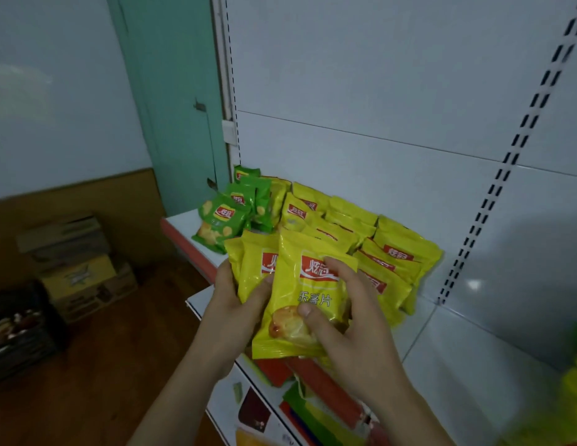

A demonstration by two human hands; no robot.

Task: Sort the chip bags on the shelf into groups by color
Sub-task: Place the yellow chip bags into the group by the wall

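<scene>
We hold a glossy yellow chip bag [300, 304] with a red logo band and a picture of chips low on its face; its long axis runs upright, the top tilted slightly away toward the shelf [458, 342]. Our right hand [354, 326] pinches it, thumb on the front, while our left hand [231, 304] grips two more yellow bags [253, 268] fanned behind. Further yellow bags [371, 246] lie overlapped on the shelf, with green bags [229, 214] at its far left end.

Two hands, left [235, 304] and right [351, 323], hold three yellow chip bags [300, 284]; about four green bags [222, 220] stand far left.
</scene>
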